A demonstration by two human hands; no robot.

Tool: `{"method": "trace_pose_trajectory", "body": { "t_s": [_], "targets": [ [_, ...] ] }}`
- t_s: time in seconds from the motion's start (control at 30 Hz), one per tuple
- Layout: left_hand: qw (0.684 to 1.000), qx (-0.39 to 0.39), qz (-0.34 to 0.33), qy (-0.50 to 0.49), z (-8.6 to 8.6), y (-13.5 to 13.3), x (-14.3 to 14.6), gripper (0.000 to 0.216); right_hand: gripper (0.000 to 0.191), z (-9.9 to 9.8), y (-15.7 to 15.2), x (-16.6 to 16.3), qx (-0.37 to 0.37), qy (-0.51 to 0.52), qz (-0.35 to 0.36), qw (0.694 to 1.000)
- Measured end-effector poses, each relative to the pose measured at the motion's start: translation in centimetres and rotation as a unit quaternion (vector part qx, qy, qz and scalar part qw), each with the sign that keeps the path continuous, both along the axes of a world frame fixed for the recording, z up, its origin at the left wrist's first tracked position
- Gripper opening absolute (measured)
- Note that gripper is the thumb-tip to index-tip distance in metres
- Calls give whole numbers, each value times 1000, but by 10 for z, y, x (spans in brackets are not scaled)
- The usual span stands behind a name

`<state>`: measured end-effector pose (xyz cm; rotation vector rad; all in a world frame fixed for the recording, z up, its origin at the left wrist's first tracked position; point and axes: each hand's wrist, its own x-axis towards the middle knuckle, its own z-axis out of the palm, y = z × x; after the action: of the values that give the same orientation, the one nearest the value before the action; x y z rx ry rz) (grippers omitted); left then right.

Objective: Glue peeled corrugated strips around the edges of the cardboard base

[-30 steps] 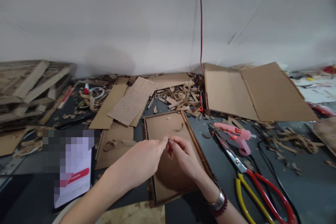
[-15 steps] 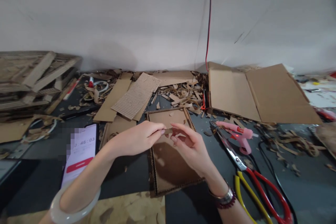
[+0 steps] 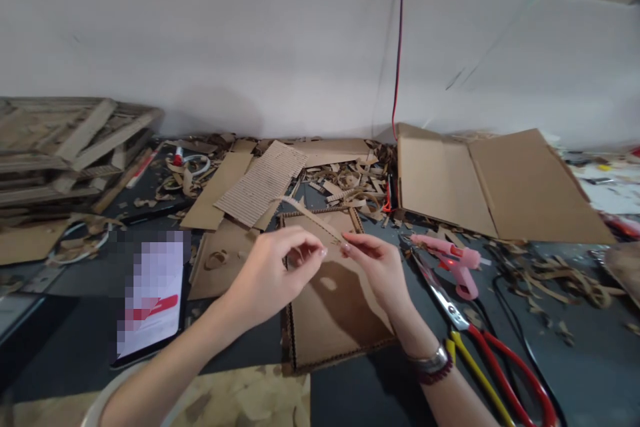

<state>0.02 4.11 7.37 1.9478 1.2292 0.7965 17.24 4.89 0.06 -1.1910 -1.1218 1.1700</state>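
Dark surface [image 3: 575, 360], bounded along its far edge by a white partition [image 3: 225, 47].

A flattened cardboard box [image 3: 500, 180] lies at the far right, against the partition. A stack of cardboard frames [image 3: 65, 147] sits at the far left edge.

A square cardboard panel [image 3: 340, 320] with a corrugated border lies flat at the middle of the near edge, directly below both hands. A ribbed corrugated sheet [image 3: 263, 183] rests tilted on flat offcuts beyond the panel's far left corner. Loose scraps [image 3: 345, 183] are heaped between that sheet and the box.

A phone [image 3: 150, 300] lies left of the panel, screen up.

Scissors [image 3: 450, 310] with red and yellow handles lie right of the panel, blades pointing to the far edge. A pink glue gun [image 3: 450, 260] lies just beside the blades.

Left hand [image 3: 273, 277]: fingers curled, thumb and forefinger tips pressed together just beside the right fingertips. Contact with the strip cannot be told.

Right hand [image 3: 383, 267]: fingers pinching the near end of a thin cardboard strip [image 3: 313, 217]. The strip is held above the panel's far edge, slanting away toward the far left.
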Motion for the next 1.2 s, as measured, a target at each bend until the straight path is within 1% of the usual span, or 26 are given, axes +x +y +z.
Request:
{"method": "trace_pose_trajectory", "body": {
  "t_s": [0.03, 0.07, 0.1, 0.17, 0.23, 0.37, 0.5, 0.57, 0.6, 0.7, 0.77, 0.9, 1.07, 1.2],
  "targets": [
    [996, -76, -16, -37, -8, -1, 0, 18, 21, -3, 0, -1, -8, 17, 4, 1000],
    [986, -145, -11, -81, -16, -2, 1, 22, 21, -5, -1, -2, -17, 31, 12, 999],
    [973, -195, 1, -120, -25, -2, 1, 26, 22, -7, -3, -4, -25, 43, 23, 999],
    [953, -227, 20, -198, -40, -2, 1, 27, 21, -7, -9, -9, -42, 56, 54, 996],
    [937, -236, 37, -254, -50, -2, 0, 26, 20, -5, -15, -15, -57, 63, 85, 993],
    [908, -261, 77, -319, -58, -6, -5, 28, 19, -1, -23, -21, -78, 69, 138, 985],
    [885, -273, 107, -362, -66, -14, -9, 35, 17, -1, -27, -24, -64, 11, 172, 983],
    [876, -287, 103, -373, -70, -16, -9, 37, 17, -2, -29, -25, -33, -52, 179, 982],
    [872, -297, 98, -376, -72, -17, -9, 37, 18, -2, -31, -25, -3, -94, 185, 978],
    [865, -330, 76, -371, -76, -19, -7, 37, 21, -1, -34, -25, 113, -209, 218, 947],
    [861, -348, 62, -366, -77, -19, -7, 37, 21, 1, -36, -24, 154, -239, 244, 927],
    [856, -365, 47, -364, -78, -18, -7, 36, 18, 2, -36, -23, 152, -252, 275, 915],
    [850, -379, 38, -364, -79, -16, -9, 35, 16, 0, -35, -23, 135, -247, 291, 914],
    [853, -375, 33, -361, -79, -17, -10, 35, 17, 1, -36, -23, 126, -247, 301, 913]
  ]
}}
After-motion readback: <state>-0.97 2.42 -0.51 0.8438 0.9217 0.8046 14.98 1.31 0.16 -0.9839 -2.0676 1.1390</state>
